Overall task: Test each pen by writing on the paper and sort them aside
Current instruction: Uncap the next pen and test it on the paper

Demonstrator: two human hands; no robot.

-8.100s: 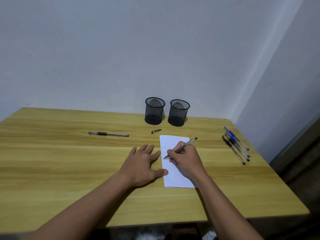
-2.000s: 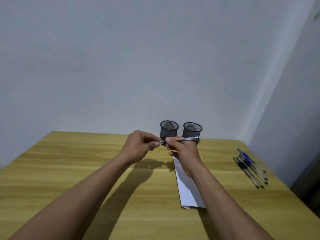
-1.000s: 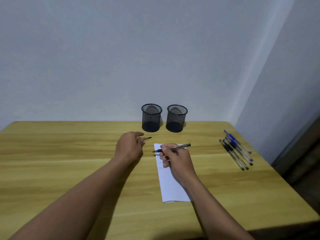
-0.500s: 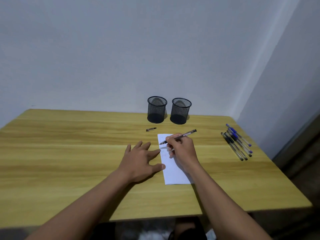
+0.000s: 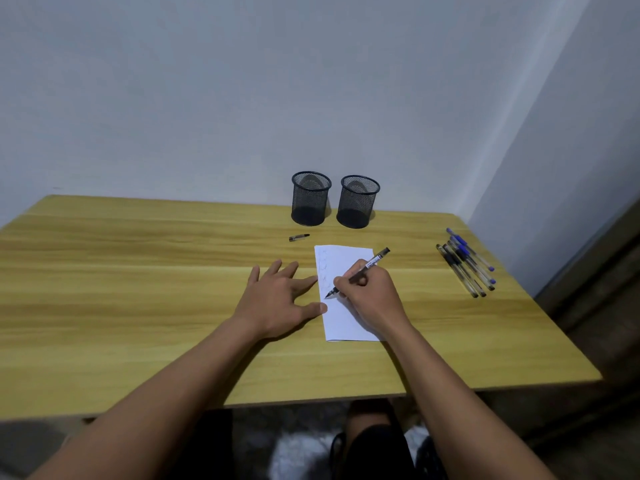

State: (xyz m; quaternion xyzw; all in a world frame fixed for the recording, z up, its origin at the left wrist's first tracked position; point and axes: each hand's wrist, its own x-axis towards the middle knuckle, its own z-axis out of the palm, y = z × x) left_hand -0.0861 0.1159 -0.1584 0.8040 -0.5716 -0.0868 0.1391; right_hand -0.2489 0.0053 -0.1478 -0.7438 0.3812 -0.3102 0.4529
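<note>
Light wooden table (image 5: pixel 138 306), as I see it from the head camera.
On it I see a black mesh cup (image 5: pixel 310 199) and a second mesh cup (image 5: pixel 358 202) side by side at the far edge. A small pen cap (image 5: pixel 299 238) lies just before them, white paper (image 5: pixel 346 258) near the middle, a cluster of pens (image 5: pixel 464 265) well to the right, and the left hand (image 5: pixel 277 303) flat beside the paper.
</note>
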